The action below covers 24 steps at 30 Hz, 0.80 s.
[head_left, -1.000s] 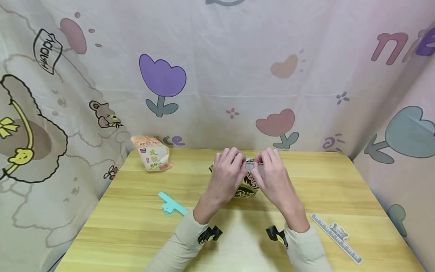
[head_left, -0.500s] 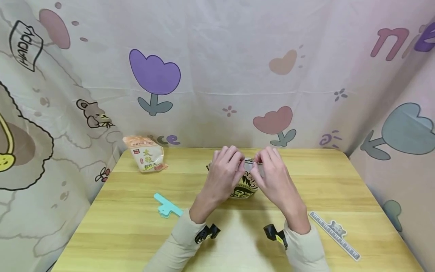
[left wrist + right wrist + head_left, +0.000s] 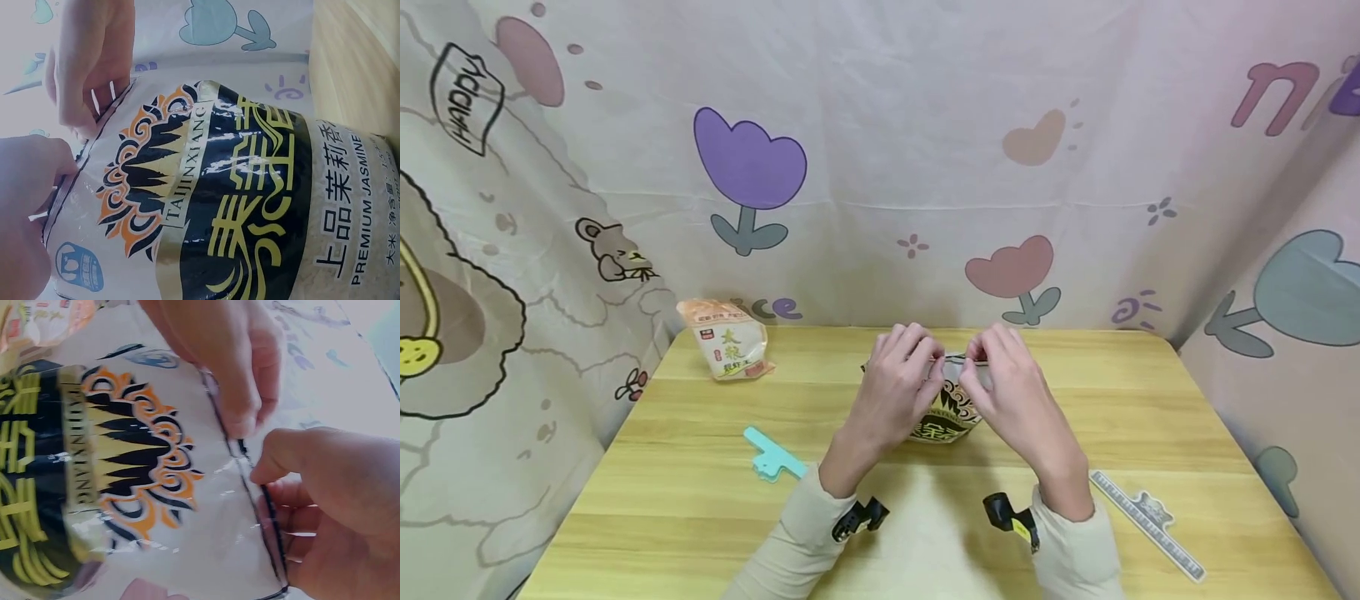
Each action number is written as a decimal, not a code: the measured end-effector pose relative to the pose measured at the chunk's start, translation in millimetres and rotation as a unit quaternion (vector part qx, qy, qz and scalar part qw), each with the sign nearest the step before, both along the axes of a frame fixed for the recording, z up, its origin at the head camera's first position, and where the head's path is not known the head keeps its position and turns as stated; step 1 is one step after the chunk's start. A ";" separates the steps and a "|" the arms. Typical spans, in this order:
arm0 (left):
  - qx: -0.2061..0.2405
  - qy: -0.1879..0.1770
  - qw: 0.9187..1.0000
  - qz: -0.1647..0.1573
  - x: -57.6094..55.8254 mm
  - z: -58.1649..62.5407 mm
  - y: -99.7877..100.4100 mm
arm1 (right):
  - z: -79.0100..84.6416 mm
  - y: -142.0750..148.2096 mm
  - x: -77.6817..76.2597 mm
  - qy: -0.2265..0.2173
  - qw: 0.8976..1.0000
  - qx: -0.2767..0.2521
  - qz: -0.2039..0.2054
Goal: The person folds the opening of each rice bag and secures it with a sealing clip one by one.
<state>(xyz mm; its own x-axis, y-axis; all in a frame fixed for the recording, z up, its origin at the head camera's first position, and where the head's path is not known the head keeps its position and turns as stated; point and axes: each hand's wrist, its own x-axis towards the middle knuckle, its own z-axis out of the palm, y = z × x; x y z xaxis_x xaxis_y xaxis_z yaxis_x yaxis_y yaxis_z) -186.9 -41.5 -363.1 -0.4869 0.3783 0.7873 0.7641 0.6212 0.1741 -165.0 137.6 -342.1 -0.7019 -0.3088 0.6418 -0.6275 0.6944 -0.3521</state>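
A clear-fronted plastic bag of jasmine rice with black, gold and orange print stands near the middle of the table. My left hand pinches its top edge on the left, thumb against the near face. On the right part of the same edge, my right hand pinches with thumb and fingers. The right wrist view shows both thumbs close together on the dark-lined edge, the right hand lower in the picture. Whether the bag's mouth is sealed I cannot tell. From the head, my hands cover much of the bag's upper part.
A teal bag clip lies left of my left forearm, partly hidden by the sleeve. A grey-white bag clip lies on the right. An orange-and-white food bag stands at the table's back left, before a printed curtain.
The head view has shifted slightly. My right hand sits a little farther right, and the gap between the hands shows slightly more of the rice bag. Both hands keep pinching its top edge.
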 end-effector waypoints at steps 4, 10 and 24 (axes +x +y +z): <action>0.024 -0.013 1.000 -0.006 -1.1 -6.5 -7.2 | 0.9 3.0 -1.9 -0.011 1.000 -0.009 0.008; 0.109 -0.086 0.990 -0.020 -6.4 -21.5 -27.7 | -2.0 4.0 -8.4 -0.016 1.000 -0.019 0.011; 0.197 -0.192 0.958 -0.082 -19.1 -33.9 -56.3 | -5.0 6.7 -17.6 -0.004 0.998 -0.055 0.022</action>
<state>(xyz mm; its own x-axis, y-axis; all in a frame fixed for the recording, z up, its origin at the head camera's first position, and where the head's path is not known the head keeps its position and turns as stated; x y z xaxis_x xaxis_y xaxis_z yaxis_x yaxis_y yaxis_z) -206.0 -97.8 -397.0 -0.7292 0.1853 0.6587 0.6779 0.3267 0.6586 -182.7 144.3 -347.1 -0.6951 -0.2663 0.6677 -0.6526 0.6235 -0.4306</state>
